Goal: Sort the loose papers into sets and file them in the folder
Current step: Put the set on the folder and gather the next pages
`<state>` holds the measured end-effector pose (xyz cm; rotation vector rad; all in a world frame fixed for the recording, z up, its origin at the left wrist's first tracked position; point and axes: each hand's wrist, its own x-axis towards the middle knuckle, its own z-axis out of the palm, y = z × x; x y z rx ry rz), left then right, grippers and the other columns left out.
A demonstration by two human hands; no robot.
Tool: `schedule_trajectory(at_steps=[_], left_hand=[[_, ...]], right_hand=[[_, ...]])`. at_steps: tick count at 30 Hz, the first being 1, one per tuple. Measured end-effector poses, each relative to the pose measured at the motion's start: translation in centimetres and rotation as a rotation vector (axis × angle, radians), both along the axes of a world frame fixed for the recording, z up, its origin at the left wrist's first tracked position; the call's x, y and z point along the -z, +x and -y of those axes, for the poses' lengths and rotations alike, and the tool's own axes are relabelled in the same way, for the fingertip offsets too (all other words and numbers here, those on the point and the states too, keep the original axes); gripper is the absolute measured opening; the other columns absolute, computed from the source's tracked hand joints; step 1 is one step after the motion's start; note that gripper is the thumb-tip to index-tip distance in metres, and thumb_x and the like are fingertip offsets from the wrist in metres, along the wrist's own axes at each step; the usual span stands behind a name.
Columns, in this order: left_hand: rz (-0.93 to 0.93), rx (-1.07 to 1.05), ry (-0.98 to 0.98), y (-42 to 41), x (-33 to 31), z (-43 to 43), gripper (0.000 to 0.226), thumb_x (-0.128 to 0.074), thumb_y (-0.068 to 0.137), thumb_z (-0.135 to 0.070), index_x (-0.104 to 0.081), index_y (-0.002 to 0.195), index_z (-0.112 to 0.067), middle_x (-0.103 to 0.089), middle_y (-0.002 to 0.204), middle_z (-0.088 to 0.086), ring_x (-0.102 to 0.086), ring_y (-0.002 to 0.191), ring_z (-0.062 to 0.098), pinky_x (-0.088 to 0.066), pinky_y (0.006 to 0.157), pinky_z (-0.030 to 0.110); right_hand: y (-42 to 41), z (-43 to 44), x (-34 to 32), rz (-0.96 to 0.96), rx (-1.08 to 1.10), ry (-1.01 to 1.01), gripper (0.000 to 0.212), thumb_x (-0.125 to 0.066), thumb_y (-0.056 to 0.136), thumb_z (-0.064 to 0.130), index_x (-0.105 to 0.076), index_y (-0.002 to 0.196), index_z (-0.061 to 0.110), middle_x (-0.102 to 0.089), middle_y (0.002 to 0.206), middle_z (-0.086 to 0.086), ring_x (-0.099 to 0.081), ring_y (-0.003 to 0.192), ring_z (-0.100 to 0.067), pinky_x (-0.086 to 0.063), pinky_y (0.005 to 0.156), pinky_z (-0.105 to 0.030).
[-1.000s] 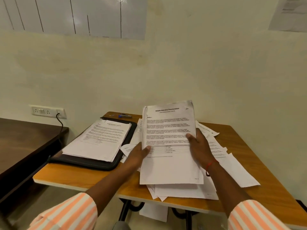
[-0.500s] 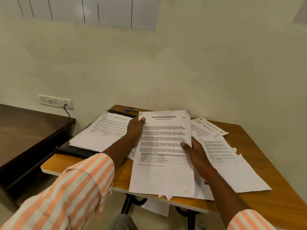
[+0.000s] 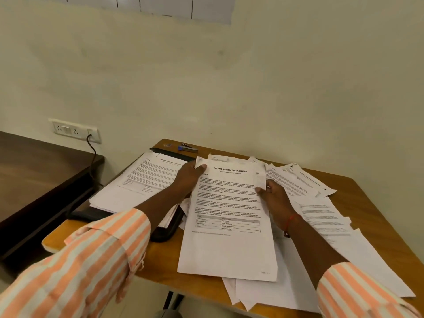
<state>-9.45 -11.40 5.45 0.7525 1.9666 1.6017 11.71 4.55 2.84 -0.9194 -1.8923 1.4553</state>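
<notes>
A set of printed sheets headed "Sample Internship Documentation" lies flat in the middle of the wooden table. My left hand pinches its top left corner, thumb on top. At the set's right edge, my right hand grips it with the thumb on the page. To the left lies the open black folder with a stack of filed papers on it. Loose papers are spread under and to the right of the set.
A blue stapler and a small clip lie at the table's back edge. A dark brown desk stands to the left below a wall socket with a black cable. Some sheets overhang the table's front edge.
The set was tilted up on its edge a second ago; it now lies flat. My left hand slid from the lower left edge up to the top left corner. The camera tilted down.
</notes>
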Motion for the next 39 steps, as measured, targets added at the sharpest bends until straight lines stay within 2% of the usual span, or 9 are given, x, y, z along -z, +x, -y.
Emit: schedule_trajectory(at_steps=[7, 11, 14, 17, 21, 25, 30, 33, 39], left_hand=[[-0.098, -0.070, -0.036, -2.7, 0.9, -1.7, 0.038, -0.049, 0.106, -0.032, -0.051, 0.139, -0.014, -0.059, 0.119, -0.002, -0.060, 0.102, 0.017, -0.046, 0.083, 0.031], [-0.085, -0.105, 0.003, -3.1, 2.6, -2.1, 0.041, -0.050, 0.105, -0.033, -0.051, 0.142, -0.016, -0.059, 0.126, -0.005, -0.059, 0.111, 0.018, -0.048, 0.093, 0.035], [-0.089, -0.133, 0.000, -3.5, 3.9, -2.6, 0.037, -0.050, 0.105, -0.034, -0.055, 0.136, -0.014, -0.063, 0.124, 0.000, -0.062, 0.108, 0.019, -0.050, 0.085, 0.030], [-0.092, -0.143, -0.031, -4.2, 4.3, -2.8, 0.028, -0.049, 0.106, -0.032, -0.056, 0.128, -0.017, -0.060, 0.114, -0.007, -0.060, 0.101, 0.011, -0.049, 0.081, 0.024], [-0.184, -0.213, -0.078, -6.0, 4.7, -2.9, 0.039, -0.049, 0.104, -0.037, -0.057, 0.133, -0.012, -0.065, 0.128, 0.005, -0.062, 0.118, 0.023, -0.054, 0.099, 0.046], [-0.225, -0.293, -0.115, -7.5, 5.1, -2.5, 0.040, -0.048, 0.105, -0.037, -0.056, 0.134, -0.011, -0.065, 0.126, 0.008, -0.063, 0.116, 0.025, -0.055, 0.097, 0.047], [-0.195, -0.294, -0.163, -7.2, 5.3, -2.5, 0.040, -0.045, 0.107, -0.033, -0.050, 0.141, -0.012, -0.052, 0.115, -0.011, -0.049, 0.090, -0.001, -0.038, 0.071, 0.011], [-0.180, -0.277, -0.179, -7.0, 4.9, -2.3, 0.041, -0.044, 0.108, -0.033, -0.048, 0.144, -0.015, -0.057, 0.124, -0.004, -0.041, 0.083, -0.004, -0.030, 0.061, 0.006], [-0.171, -0.250, -0.193, -7.4, 5.0, -2.2, 0.045, -0.041, 0.108, -0.035, -0.042, 0.149, -0.018, -0.051, 0.147, 0.002, -0.046, 0.107, 0.001, -0.033, 0.086, 0.015]], right_hand=[[-3.6, -3.1, 0.6, 0.127, -0.101, -0.062, 0.021, -0.061, 0.099, 0.015, -0.066, 0.118, 0.008, -0.072, 0.118, -0.010, -0.072, 0.100, -0.027, -0.060, 0.087, -0.044], [-7.0, -5.9, -0.1, 0.300, 0.028, 0.212, 0.031, -0.063, 0.095, 0.040, -0.063, 0.109, 0.011, -0.069, 0.110, -0.006, -0.066, 0.099, -0.027, -0.058, 0.087, -0.047], [-10.5, -7.1, -0.8, 0.375, 0.007, 0.479, 0.019, -0.063, 0.096, 0.035, -0.064, 0.102, 0.017, -0.067, 0.100, 0.001, -0.062, 0.092, -0.019, -0.048, 0.079, -0.031], [-14.7, -7.8, -1.2, 0.520, -0.113, 0.677, 0.015, -0.061, 0.097, 0.038, -0.061, 0.097, 0.022, -0.069, 0.093, 0.000, -0.063, 0.088, -0.021, -0.051, 0.081, -0.036], [-21.8, -8.3, -0.8, 0.633, -0.195, 0.803, 0.019, -0.057, 0.097, 0.041, -0.060, 0.101, 0.023, -0.067, 0.102, -0.008, -0.062, 0.092, -0.029, -0.047, 0.076, -0.034], [-27.8, -8.2, -0.3, 0.668, -0.243, 0.921, 0.020, -0.055, 0.098, 0.039, -0.061, 0.104, 0.021, -0.066, 0.105, -0.009, -0.061, 0.093, -0.030, -0.050, 0.077, -0.036], [-34.0, -8.7, 1.3, 0.715, -0.275, 0.942, 0.034, -0.056, 0.098, 0.031, -0.056, 0.129, 0.015, -0.055, 0.126, -0.014, -0.054, 0.115, -0.032, -0.045, 0.094, -0.039], [-36.8, -8.7, 2.0, 0.723, -0.320, 0.884, 0.050, -0.058, 0.098, 0.031, -0.045, 0.141, 0.009, -0.051, 0.137, -0.018, -0.051, 0.124, -0.034, -0.043, 0.100, -0.041], [-39.2, -9.7, 2.6, 0.792, -0.327, 0.881, 0.036, -0.057, 0.099, 0.027, -0.059, 0.128, 0.007, -0.059, 0.126, -0.019, -0.058, 0.110, -0.034, -0.044, 0.086, -0.034]])
